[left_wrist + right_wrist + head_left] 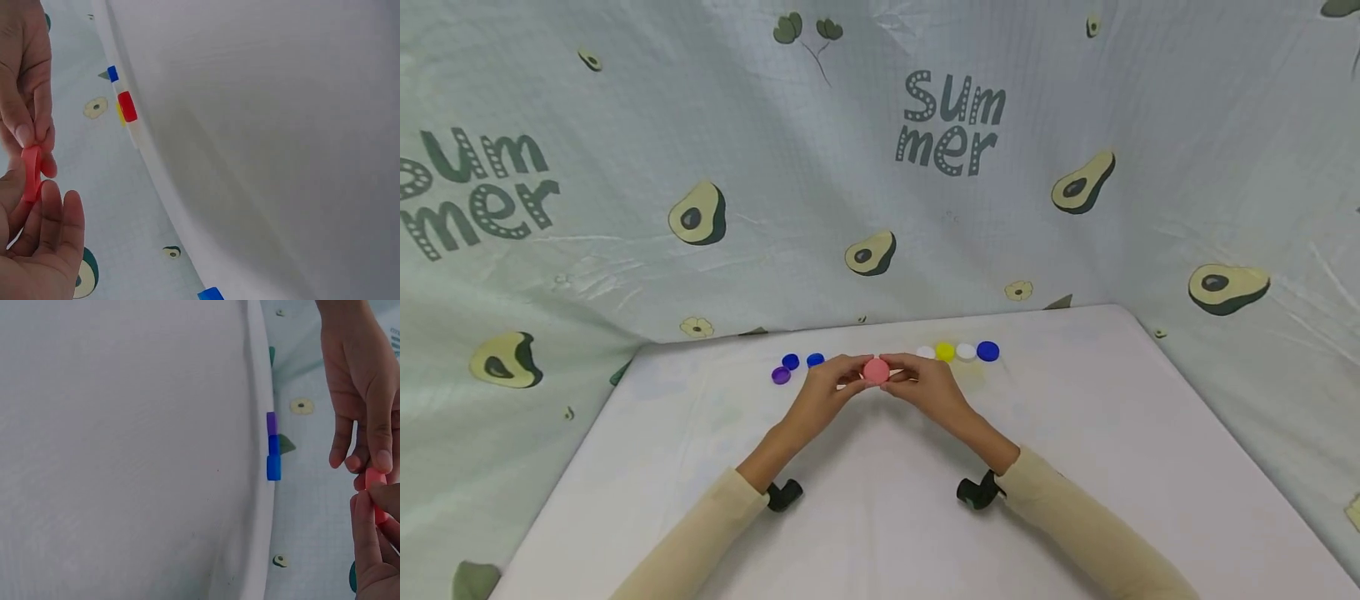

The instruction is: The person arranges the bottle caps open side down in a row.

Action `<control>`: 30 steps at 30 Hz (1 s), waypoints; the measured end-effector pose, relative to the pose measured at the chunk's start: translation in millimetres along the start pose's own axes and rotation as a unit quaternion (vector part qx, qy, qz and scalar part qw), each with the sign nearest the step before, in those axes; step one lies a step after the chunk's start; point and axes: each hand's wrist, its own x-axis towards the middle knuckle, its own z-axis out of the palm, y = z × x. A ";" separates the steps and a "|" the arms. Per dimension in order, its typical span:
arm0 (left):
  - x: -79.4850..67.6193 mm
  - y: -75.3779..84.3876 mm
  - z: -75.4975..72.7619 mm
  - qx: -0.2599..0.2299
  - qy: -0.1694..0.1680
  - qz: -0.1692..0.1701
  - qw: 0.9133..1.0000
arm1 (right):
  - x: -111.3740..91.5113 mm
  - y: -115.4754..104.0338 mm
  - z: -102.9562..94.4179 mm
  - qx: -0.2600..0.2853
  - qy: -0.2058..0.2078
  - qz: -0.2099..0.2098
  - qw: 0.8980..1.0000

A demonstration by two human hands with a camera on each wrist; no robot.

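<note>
A pink round cap (876, 371) is held up above the white table between both hands. My left hand (820, 396) pinches its left side with thumb and fingertips, and my right hand (936, 390) pinches the opposite side. Seen edge-on, the pink cap (31, 172) looks like a short disc in the left wrist view. Beyond the left hand lie a purple cap (781, 376) and two blue caps (790, 362). A white cap (966, 352), a yellow cap (945, 352) and a blue cap (988, 351) lie beyond the right hand.
A red cap (127, 106) shows among the right-side caps in the left wrist view. Another white cap (926, 352) is partly covered by the right hand. Behind the white table (880, 533) hangs a printed curtain (775, 167), which also rises along both sides.
</note>
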 end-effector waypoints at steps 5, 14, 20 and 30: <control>-0.3 2.3 7.4 0.004 -0.009 -0.009 1.000 | -7.6 3.8 -3.0 -0.029 0.003 -0.018 0.999; 5.1 9.2 9.6 -0.018 -0.044 -0.013 0.999 | -12.8 5.8 -15.9 -0.068 -0.004 -0.046 0.997; 7.2 14.1 11.8 -0.009 -0.040 -0.016 0.999 | -13.2 5.3 -22.7 -0.079 -0.011 -0.056 0.995; 10.2 17.4 17.1 -0.010 -0.069 -0.005 0.998 | -23.0 4.4 -34.1 -0.100 -0.018 -0.052 0.993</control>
